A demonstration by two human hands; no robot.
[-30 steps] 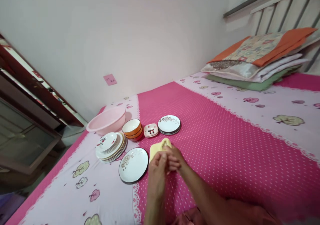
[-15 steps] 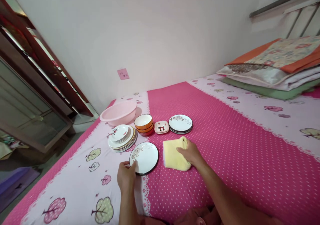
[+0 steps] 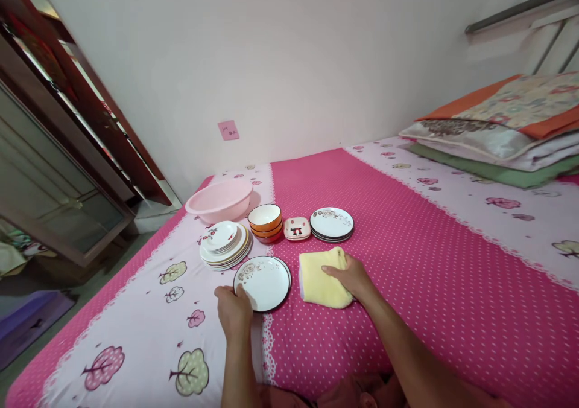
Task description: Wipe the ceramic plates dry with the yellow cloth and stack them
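Note:
My left hand [image 3: 234,308] grips the left edge of a white plate [image 3: 263,284] with a dark rim and a floral print. The plate sits slightly off another one whose edge shows at its right. In my right hand [image 3: 353,277] is a folded yellow cloth [image 3: 322,279], thumb on top and fingers mostly hidden beneath. Behind the cloth stands a stack of dark-rimmed plates [image 3: 332,223]. Small square dishes with a red and black print [image 3: 297,229] lie left of that stack, beside orange bowls [image 3: 266,224] stacked together.
A pile of white plates [image 3: 222,243] sits at left, in front of a pink basin [image 3: 219,200]. Folded bedding and pillows [image 3: 497,130] lie at the far right. The pink patterned bed sheet [image 3: 429,299] carries everything, with a white wall [image 3: 289,64] behind.
My left hand has lifted the near plate slightly, so it is shifted and the edge of the one under it shows at right. The view has turned a little left.

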